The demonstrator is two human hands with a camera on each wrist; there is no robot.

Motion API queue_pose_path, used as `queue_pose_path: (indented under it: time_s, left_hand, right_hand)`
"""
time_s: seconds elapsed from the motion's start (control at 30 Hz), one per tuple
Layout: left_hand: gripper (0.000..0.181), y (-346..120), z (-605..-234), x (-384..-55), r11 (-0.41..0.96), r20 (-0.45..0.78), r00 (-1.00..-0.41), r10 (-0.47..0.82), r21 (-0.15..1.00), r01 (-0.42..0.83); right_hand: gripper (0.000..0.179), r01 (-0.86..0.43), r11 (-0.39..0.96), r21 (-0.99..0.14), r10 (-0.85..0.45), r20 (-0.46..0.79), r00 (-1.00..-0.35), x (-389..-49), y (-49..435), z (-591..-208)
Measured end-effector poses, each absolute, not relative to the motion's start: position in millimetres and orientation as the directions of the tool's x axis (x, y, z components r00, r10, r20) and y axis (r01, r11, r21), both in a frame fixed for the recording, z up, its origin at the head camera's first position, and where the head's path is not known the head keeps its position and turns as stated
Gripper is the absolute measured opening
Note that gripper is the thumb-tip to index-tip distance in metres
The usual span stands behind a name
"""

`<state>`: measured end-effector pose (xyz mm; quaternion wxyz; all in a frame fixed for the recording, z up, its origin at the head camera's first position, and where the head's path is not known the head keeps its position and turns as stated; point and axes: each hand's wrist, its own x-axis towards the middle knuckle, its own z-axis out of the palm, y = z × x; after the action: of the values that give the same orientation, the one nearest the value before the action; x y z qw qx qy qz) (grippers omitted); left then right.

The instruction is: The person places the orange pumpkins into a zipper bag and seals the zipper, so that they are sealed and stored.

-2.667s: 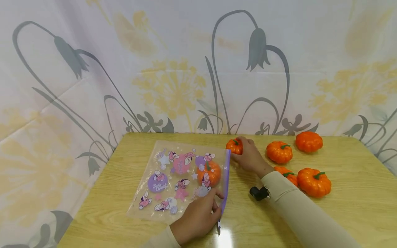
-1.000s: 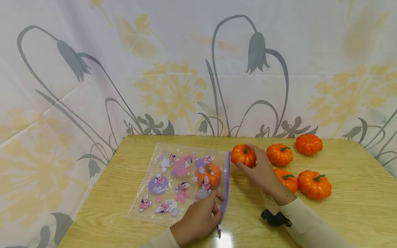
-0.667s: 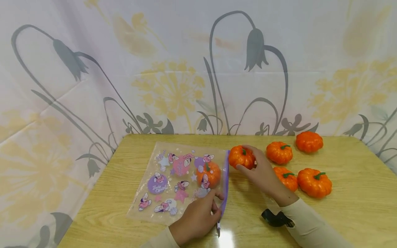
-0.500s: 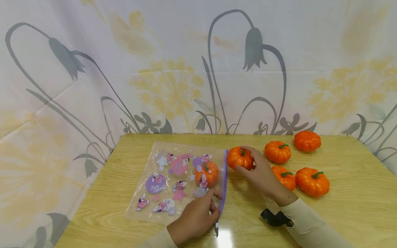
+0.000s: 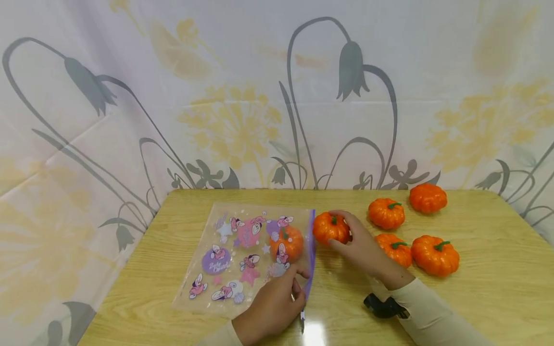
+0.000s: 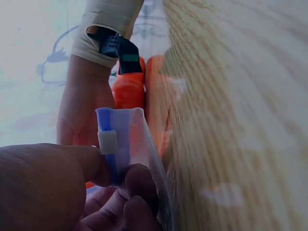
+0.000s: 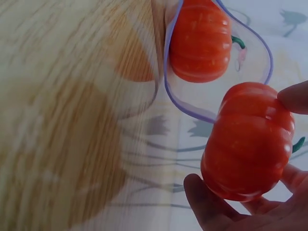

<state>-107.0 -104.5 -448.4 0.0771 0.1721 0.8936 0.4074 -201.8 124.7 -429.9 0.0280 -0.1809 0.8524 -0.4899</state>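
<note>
Pumpkin (image 5: pixel 329 230), orange with its green stem uppermost, sits clasped in my right hand (image 5: pixel 362 251), just beside the purple rim (image 5: pixel 311 240) of the clear printed bag (image 5: pixel 203 290); whether the two touch I cannot tell. My thumb is on its near side and my fingers on the far side, which leaves the face toward the bag bare. Its reflection lies apart from it in the right wrist view, so I judge it to be off the table (image 5: pixel 138 269). That view shows the bag's mouth as a gaping loop, a second pumpkin (image 7: pixel 202 43) inside, near the rim; its bulk probably helps prop the plastic. My left hand (image 5: pixel 274 300) pinches the rim between thumb and fingers, next to the white slider (image 6: pixel 108 142), I think because such limp film would otherwise slide or fold. Four more pumpkins (image 5: pixel 434 256) are grouped to the right, well apart from the bag. Behind hangs flower-printed cloth (image 5: pixel 242 57).
</note>
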Motion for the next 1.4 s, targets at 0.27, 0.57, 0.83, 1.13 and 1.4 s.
queue_pose_path:
  time_s: [0.27,0.57,0.83,1.13,1.4]
  left_hand:
    - [0.033,-105.5,-447.5,-108.3,0.585,0.034,-0.927,0.374,0.767,0.264]
    - [0.033,-105.3,-447.1,-107.4,0.583,0.03,-0.926,0.377,0.769,0.262]
    - [0.034,-104.9,-445.0,-106.6,0.565,0.037,-0.925,0.377,0.783,0.262]
    - [0.034,-104.4,-445.4,-106.1,0.534,0.058,-0.929,0.366,0.804,0.26]
    - [0.035,-103.3,-445.2,-107.1,0.518,0.095,-0.929,0.359,0.807,0.282]
  right_hand:
    - [0.059,-0.298,0.417,-0.858,-0.396,0.124,-0.91,-200.5,120.7,-429.9]
    - [0.06,-0.286,0.424,-0.859,-0.419,0.093,-0.903,-199.1,120.5,-431.2]
    - [0.063,-0.271,0.45,-0.851,-0.428,0.061,-0.902,-198.2,118.7,-434.9]
    - [0.064,-0.267,0.47,-0.842,-0.445,0.036,-0.895,-197.1,116.4,-438.4]
    - [0.064,-0.286,0.437,-0.853,-0.474,0.052,-0.879,-197.9,116.9,-441.5]
